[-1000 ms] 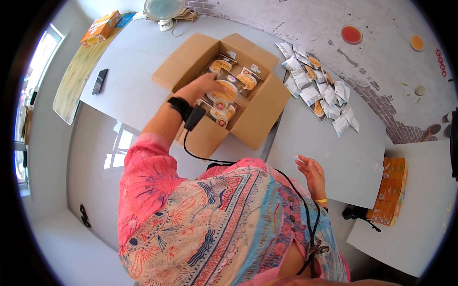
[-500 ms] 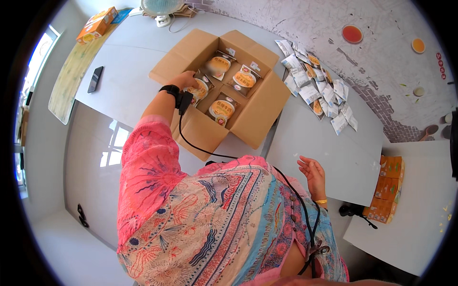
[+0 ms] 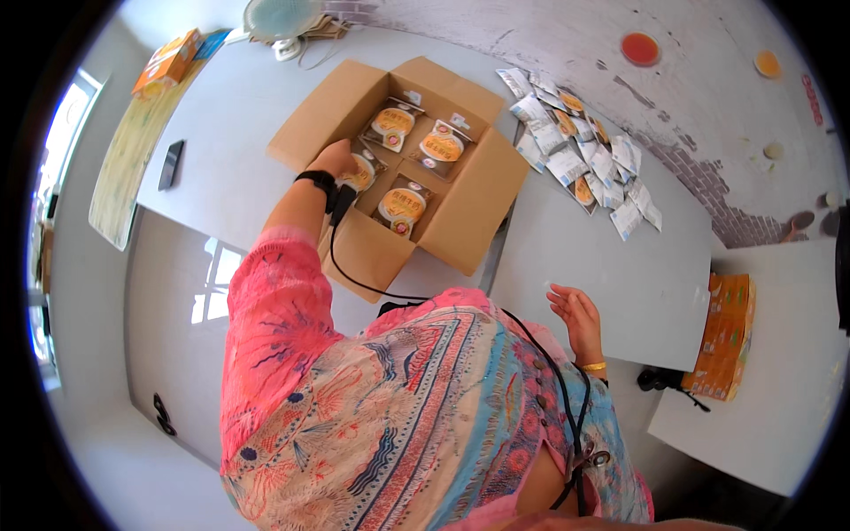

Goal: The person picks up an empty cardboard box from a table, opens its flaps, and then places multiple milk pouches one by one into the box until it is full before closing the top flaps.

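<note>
Nearest us, the right hand (image 3: 577, 317), half open and empty, fingers loosely curled, just off the table (image 3: 602, 274)! Now the left hand (image 3: 336, 159), down inside the open box (image 3: 474, 208), fingers bent over the left packet (image 3: 361, 174); gripping it or only touching, can't tell. And 3 more packets (image 3: 403, 208) lie there, printed sides up! Right of the box, a pouch heap (image 3: 567, 166); left, a phone (image 3: 171, 165); farthest back, a fan (image 3: 283, 18).
</note>
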`<control>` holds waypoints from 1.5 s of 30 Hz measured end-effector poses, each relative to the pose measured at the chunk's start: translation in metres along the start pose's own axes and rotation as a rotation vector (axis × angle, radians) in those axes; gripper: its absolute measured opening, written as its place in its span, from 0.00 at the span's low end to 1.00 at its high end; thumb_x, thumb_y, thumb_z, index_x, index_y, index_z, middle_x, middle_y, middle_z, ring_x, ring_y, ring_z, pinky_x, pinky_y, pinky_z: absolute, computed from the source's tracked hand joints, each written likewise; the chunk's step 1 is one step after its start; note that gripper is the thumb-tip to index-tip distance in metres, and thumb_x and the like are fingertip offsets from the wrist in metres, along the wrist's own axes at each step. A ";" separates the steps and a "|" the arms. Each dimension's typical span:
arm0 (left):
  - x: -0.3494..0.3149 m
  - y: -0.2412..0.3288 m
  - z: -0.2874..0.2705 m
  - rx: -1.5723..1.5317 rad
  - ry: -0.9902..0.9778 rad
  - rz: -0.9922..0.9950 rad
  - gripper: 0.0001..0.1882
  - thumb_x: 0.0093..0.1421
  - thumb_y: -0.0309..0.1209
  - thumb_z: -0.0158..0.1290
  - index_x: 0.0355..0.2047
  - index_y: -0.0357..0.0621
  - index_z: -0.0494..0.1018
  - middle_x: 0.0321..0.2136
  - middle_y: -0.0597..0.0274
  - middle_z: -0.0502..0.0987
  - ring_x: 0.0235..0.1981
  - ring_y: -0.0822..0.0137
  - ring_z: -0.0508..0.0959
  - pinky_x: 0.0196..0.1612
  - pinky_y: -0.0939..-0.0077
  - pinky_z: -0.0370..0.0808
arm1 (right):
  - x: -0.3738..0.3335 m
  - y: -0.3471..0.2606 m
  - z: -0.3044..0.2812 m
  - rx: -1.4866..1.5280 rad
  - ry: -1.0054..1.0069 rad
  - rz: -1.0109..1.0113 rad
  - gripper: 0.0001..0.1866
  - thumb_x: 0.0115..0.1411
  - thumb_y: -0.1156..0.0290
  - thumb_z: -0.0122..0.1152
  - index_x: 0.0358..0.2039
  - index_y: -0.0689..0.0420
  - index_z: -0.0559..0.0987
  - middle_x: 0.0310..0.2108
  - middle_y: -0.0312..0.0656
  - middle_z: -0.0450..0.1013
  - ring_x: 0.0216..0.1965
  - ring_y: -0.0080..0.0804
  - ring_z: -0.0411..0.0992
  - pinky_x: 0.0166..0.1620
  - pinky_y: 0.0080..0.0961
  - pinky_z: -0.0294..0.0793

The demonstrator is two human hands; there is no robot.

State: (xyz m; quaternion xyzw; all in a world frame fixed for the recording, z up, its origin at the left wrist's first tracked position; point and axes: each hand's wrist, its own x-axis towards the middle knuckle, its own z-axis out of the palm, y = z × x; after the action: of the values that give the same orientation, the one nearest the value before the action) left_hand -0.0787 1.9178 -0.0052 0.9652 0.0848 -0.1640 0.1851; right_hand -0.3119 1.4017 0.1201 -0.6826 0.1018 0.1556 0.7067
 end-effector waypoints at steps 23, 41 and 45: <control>-0.093 0.081 0.047 -0.161 0.191 0.339 0.27 0.52 0.38 0.55 0.48 0.34 0.66 0.44 0.43 0.71 0.48 0.48 0.70 0.50 0.63 0.66 | 0.047 0.013 -0.059 0.106 -0.129 0.033 0.14 0.61 0.62 0.48 0.40 0.58 0.73 0.41 0.38 0.71 0.44 0.25 0.70 0.46 0.22 0.68; -0.188 0.177 0.097 -0.037 0.222 0.299 0.40 0.53 0.30 0.52 0.60 0.34 0.43 0.54 0.35 0.59 0.53 0.41 0.62 0.53 0.57 0.62 | 0.239 -0.026 -0.243 -0.071 0.201 -0.230 0.10 0.54 0.69 0.54 0.32 0.62 0.75 0.27 0.38 0.73 0.29 0.24 0.72 0.33 0.20 0.71; -0.180 0.185 0.094 -0.002 0.181 0.230 0.39 0.52 0.29 0.53 0.59 0.35 0.44 0.53 0.36 0.59 0.53 0.41 0.62 0.52 0.57 0.63 | 0.311 -0.017 -0.300 -0.457 0.442 -0.373 0.08 0.52 0.72 0.52 0.33 0.59 0.75 0.29 0.45 0.74 0.31 0.37 0.73 0.36 0.28 0.71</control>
State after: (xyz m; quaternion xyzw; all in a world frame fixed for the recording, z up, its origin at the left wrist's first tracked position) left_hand -0.2318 1.6935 0.0355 0.9792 -0.0100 -0.0539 0.1951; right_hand 0.0041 1.1276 0.0114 -0.8468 0.0884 -0.1087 0.5132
